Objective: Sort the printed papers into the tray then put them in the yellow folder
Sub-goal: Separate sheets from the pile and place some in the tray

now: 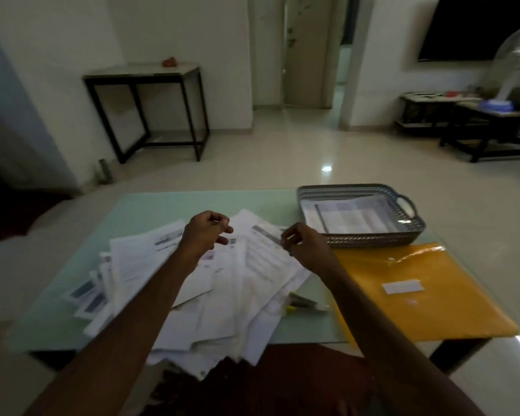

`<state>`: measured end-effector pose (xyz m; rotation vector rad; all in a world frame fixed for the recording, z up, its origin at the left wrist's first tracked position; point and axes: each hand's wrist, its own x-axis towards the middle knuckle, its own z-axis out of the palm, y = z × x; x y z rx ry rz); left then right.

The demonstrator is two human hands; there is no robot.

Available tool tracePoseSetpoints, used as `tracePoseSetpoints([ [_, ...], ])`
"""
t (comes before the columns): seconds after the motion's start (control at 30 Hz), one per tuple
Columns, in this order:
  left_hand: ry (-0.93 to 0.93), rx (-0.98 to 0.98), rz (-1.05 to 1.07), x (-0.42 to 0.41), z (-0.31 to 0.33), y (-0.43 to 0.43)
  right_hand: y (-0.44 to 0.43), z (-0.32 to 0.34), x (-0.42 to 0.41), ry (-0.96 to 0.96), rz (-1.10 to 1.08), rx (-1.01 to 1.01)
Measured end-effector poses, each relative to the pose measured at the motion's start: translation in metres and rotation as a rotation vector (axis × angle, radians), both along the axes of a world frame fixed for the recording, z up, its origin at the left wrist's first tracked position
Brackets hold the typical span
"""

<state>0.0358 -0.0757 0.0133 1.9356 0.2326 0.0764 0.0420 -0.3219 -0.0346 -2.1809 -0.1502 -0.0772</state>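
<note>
A loose pile of printed papers point(222, 298) covers the middle of the pale green glass table point(150, 210) and overhangs its near edge. At the back right stands a grey woven tray point(373, 239) with a few printed sheets point(354, 218) inside. In front of the tray lies the yellow folder point(433, 307), flat, with a white label. My left hand point(206, 232) hovers over the back of the pile, fingers loosely curled and holding nothing. My right hand point(305, 244) sits at the upper right edge of the top sheet point(264, 259), fingers curled; blur hides whether they pinch it.
A pen or highlighter point(300, 303) lies between the pile and the folder. Beyond the table are a shiny tiled floor, a black-framed side table point(150, 76) by the wall, and a low table with a fan point(499, 112) at the right.
</note>
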Motion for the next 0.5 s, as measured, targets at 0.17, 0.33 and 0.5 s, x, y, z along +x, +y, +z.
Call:
tracePoseSetpoints([
  [0.17, 0.025, 0.046, 0.073, -0.059, -0.033, 0.076, 0.057, -0.025, -0.032, 0.122, 0.049, -0.122],
  [0.33, -0.023, 0.303, 0.208, -0.073, -0.078, 0.122, 0.097, -0.040, -0.035, 0.167, 0.054, -0.184],
  [0.5, 0.137, 0.535, 0.350, -0.064, -0.094, 0.148, 0.134, -0.054, -0.026, 0.147, 0.089, -0.251],
])
